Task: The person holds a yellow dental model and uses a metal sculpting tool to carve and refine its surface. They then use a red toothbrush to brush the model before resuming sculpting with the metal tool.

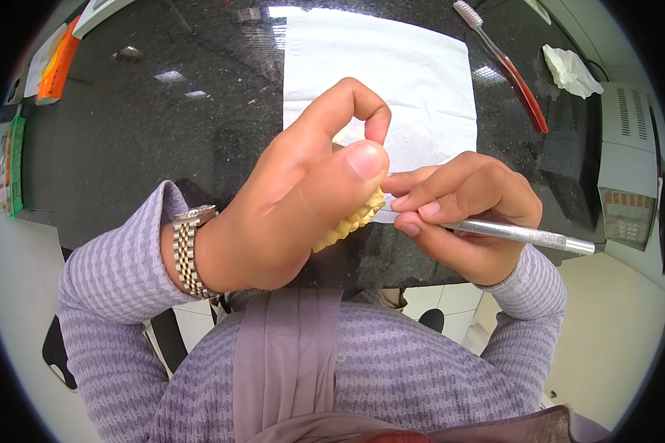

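Note:
A yellow dental cast (352, 221), with a row of tooth shapes along its lower edge, is gripped in my left hand (281, 199). My fingers and thumb cover most of it. In my right hand (480, 196) is a slim metal instrument with a knurled handle (521, 234), held like a pen. Its working end points left, toward the cast, and is mostly hidden by my fingertips. Both hands are close together above the near part of the dark table. Whether the tip touches the cast, I cannot tell.
Beneath and beyond my hands, a white paper sheet (380, 74) lies on the speckled dark table (214, 125). A red-handled toothbrush (511, 70) and a crumpled tissue (571, 71) are at the far right. On the left are an orange box (58, 63) and a green basket (16, 166).

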Demonstrator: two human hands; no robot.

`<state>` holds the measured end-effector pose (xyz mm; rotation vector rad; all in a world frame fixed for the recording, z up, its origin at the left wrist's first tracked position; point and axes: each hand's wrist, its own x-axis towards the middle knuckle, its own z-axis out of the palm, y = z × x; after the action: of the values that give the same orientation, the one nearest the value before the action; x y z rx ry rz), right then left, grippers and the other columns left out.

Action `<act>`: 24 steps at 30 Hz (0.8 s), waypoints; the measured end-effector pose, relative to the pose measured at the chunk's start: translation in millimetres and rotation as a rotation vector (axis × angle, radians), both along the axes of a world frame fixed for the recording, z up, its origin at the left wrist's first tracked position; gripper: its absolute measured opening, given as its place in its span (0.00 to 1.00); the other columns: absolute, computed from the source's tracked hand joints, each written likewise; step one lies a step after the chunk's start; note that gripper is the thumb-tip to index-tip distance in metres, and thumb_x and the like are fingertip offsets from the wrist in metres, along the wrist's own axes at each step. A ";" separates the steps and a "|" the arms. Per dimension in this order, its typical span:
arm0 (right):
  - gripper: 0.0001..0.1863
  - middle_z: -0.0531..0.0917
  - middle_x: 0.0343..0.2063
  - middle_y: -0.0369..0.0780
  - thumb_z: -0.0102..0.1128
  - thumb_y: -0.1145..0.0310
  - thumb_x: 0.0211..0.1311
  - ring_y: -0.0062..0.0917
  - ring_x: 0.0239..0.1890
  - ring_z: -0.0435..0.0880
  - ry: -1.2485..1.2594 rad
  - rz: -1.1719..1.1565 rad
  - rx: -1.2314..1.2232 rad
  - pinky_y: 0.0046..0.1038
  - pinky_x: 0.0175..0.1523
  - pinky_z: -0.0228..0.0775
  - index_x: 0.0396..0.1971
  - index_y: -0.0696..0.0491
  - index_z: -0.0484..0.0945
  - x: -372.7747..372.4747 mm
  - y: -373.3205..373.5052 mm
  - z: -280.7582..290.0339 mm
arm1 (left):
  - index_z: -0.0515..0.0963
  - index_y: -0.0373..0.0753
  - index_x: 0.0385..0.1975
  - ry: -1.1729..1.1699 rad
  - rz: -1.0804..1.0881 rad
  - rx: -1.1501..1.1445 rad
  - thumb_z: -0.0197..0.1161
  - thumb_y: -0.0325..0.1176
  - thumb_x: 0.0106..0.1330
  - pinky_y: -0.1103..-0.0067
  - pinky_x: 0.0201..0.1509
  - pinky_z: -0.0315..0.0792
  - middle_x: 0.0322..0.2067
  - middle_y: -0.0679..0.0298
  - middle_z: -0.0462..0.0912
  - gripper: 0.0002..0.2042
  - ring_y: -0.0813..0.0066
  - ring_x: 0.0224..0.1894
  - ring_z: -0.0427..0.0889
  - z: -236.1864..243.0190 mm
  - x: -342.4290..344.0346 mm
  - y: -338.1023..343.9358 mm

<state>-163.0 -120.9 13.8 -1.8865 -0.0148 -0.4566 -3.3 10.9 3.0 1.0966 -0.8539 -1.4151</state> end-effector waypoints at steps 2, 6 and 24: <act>0.14 0.79 0.27 0.43 0.63 0.88 0.45 0.30 0.36 0.84 0.011 -0.007 -0.019 0.37 0.49 0.78 0.27 0.56 0.70 -1.1 -0.9 -1.4 | 0.54 0.37 0.42 -0.013 -0.001 -0.010 0.45 0.54 0.61 0.89 0.26 0.62 0.22 0.58 0.77 0.25 0.83 0.23 0.72 -1.7 -0.1 -0.9; 0.14 0.79 0.27 0.43 0.63 0.88 0.45 0.31 0.36 0.84 0.019 -0.019 -0.011 0.37 0.48 0.78 0.27 0.56 0.70 -1.2 0.6 -1.2 | 0.54 0.37 0.42 -0.028 -0.006 -0.015 0.44 0.53 0.61 0.89 0.27 0.63 0.23 0.56 0.78 0.24 0.82 0.23 0.73 -1.1 0.1 -0.8; 0.08 0.84 0.27 0.42 0.67 0.80 0.47 0.32 0.39 0.85 0.100 -0.030 -0.070 0.25 0.40 0.79 0.23 0.56 0.75 2.0 0.2 4.9 | 0.55 0.36 0.41 -0.006 0.001 -0.048 0.45 0.53 0.62 0.88 0.27 0.62 0.22 0.58 0.76 0.23 0.82 0.24 0.71 -4.2 -1.8 1.9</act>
<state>-161.0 -120.8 18.7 -1.9784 0.0654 -0.3859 -5.1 12.9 -1.3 1.0653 -0.8873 -1.3846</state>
